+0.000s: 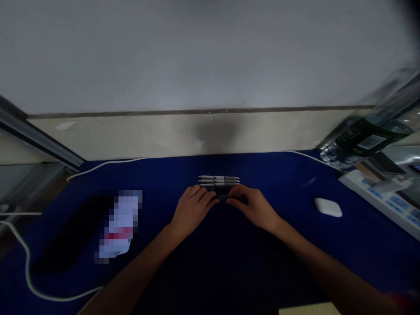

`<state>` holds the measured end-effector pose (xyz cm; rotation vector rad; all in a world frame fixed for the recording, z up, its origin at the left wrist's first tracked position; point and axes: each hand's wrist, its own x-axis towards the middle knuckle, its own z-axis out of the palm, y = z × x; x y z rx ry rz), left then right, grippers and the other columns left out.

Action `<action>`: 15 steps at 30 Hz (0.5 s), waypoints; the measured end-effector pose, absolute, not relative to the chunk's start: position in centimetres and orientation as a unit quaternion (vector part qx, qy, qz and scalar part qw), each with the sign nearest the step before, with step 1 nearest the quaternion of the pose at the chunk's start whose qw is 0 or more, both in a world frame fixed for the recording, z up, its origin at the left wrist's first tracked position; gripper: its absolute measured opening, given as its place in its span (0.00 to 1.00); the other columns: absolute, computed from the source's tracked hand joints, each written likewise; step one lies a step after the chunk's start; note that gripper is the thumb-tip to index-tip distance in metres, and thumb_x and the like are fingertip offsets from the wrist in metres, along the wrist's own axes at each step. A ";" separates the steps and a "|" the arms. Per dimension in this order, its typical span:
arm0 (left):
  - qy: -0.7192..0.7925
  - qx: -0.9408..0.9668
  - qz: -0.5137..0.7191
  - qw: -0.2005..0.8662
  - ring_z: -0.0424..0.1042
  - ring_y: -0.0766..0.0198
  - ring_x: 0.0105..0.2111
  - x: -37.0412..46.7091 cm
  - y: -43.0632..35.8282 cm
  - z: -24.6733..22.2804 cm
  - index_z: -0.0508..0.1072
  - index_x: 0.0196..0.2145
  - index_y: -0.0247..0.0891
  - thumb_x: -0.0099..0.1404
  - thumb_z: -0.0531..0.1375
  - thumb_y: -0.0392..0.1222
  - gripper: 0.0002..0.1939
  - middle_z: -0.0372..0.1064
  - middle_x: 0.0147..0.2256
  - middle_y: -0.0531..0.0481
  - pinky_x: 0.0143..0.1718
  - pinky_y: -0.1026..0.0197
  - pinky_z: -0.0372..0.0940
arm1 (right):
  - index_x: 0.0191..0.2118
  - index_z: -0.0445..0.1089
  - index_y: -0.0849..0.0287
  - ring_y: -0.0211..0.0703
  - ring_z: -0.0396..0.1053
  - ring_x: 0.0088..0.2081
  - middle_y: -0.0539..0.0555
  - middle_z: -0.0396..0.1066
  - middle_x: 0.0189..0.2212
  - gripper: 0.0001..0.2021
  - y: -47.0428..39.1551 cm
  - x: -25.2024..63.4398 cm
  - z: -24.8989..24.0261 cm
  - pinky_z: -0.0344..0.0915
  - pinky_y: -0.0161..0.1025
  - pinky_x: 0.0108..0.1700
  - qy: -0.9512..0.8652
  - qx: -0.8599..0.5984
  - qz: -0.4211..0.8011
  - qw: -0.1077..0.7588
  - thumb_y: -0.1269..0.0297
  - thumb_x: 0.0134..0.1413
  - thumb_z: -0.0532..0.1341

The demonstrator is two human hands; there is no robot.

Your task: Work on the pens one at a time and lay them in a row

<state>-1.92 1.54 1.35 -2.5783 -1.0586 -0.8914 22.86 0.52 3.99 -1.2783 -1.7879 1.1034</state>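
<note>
Several grey-and-white pens (216, 180) lie side by side in a row on the blue surface, straight ahead of me. Just below them, my left hand (195, 204) and my right hand (251, 204) meet with their fingertips a short gap apart. Both are closed in a pinch on the two ends of a slim dark pen (223, 197). Only its middle shows; the fingers cover the rest. The fingertips of both hands reach close to the nearest pen of the row.
A white earbud case (328, 207) and a white power strip (383, 199) lie to the right, near a green-labelled plastic bottle (364, 138). On the left are a phone with a blurred lit screen (121, 223) and a white cable (28, 267). A wall (147, 135) stands behind.
</note>
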 end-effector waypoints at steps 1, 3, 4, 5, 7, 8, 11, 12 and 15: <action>-0.358 -0.877 -0.301 0.106 0.73 0.58 0.36 -1.9 1.6 1.4 0.78 0.46 0.38 0.89 0.52 0.47 0.18 0.78 0.34 0.50 0.39 0.54 0.64 | 0.35 0.77 0.53 0.46 0.76 0.32 0.52 0.80 0.31 0.14 0.5 22.9 4.0 0.69 0.43 0.35 -0.695 -0.488 0.415 0.326 0.53 0.72 0.65; -0.356 -0.879 -0.300 0.103 0.73 0.59 0.35 -1.9 1.6 1.4 0.78 0.46 0.38 0.89 0.52 0.47 0.18 0.78 0.34 0.51 0.38 0.55 0.63 | 0.32 0.75 0.53 0.45 0.73 0.28 0.51 0.78 0.27 0.18 0.5 22.9 3.9 0.66 0.43 0.33 -0.707 -0.484 0.410 0.312 0.52 0.75 0.61; -0.355 -0.879 -0.300 0.103 0.73 0.59 0.35 -1.9 1.6 1.4 0.78 0.46 0.38 0.89 0.52 0.47 0.18 0.77 0.34 0.51 0.38 0.55 0.63 | 0.33 0.75 0.54 0.45 0.73 0.28 0.51 0.78 0.27 0.17 0.5 22.8 3.9 0.66 0.43 0.32 -0.707 -0.483 0.413 0.310 0.51 0.74 0.62; -0.355 -0.879 -0.301 0.104 0.73 0.59 0.35 -1.9 1.5 1.5 0.78 0.46 0.38 0.89 0.52 0.46 0.18 0.77 0.34 0.51 0.38 0.55 0.63 | 0.36 0.77 0.54 0.45 0.73 0.28 0.51 0.79 0.28 0.14 0.5 22.8 3.9 0.65 0.42 0.33 -0.705 -0.482 0.417 0.311 0.52 0.72 0.65; -0.353 -0.879 -0.303 0.107 0.73 0.59 0.35 -1.9 1.5 1.5 0.78 0.46 0.38 0.89 0.51 0.46 0.18 0.77 0.34 0.51 0.38 0.55 0.63 | 0.41 0.78 0.54 0.45 0.74 0.30 0.50 0.81 0.32 0.09 0.4 22.8 3.8 0.66 0.42 0.34 -0.704 -0.482 0.416 0.314 0.54 0.69 0.69; -0.352 -0.879 -0.304 0.107 0.73 0.59 0.35 -1.9 1.5 1.6 0.78 0.46 0.38 0.89 0.51 0.47 0.19 0.77 0.34 0.51 0.38 0.55 0.63 | 0.41 0.78 0.54 0.46 0.74 0.31 0.51 0.80 0.32 0.09 0.4 22.8 3.8 0.65 0.42 0.34 -0.709 -0.482 0.409 0.313 0.54 0.69 0.68; -0.346 -0.879 -0.310 0.111 0.73 0.59 0.35 -1.8 1.5 1.6 0.78 0.46 0.37 0.89 0.51 0.47 0.19 0.77 0.34 0.51 0.38 0.55 0.63 | 0.36 0.77 0.54 0.46 0.72 0.29 0.51 0.77 0.28 0.15 0.4 22.8 3.7 0.63 0.43 0.33 -0.722 -0.482 0.392 0.304 0.53 0.75 0.62; -0.346 -0.878 -0.311 0.112 0.73 0.58 0.35 -1.8 1.6 1.5 0.78 0.46 0.37 0.89 0.51 0.47 0.19 0.77 0.34 0.51 0.38 0.55 0.63 | 0.39 0.78 0.54 0.46 0.71 0.28 0.51 0.76 0.28 0.13 0.4 22.8 3.7 0.63 0.43 0.32 -0.720 -0.484 0.395 0.302 0.52 0.74 0.63; -0.346 -0.877 -0.313 0.112 0.73 0.58 0.35 -1.8 1.6 1.4 0.78 0.46 0.37 0.89 0.52 0.46 0.18 0.78 0.35 0.50 0.38 0.55 0.64 | 0.48 0.78 0.52 0.46 0.73 0.29 0.50 0.79 0.31 0.09 0.4 22.7 3.6 0.65 0.42 0.32 -0.713 -0.483 0.407 0.303 0.55 0.69 0.68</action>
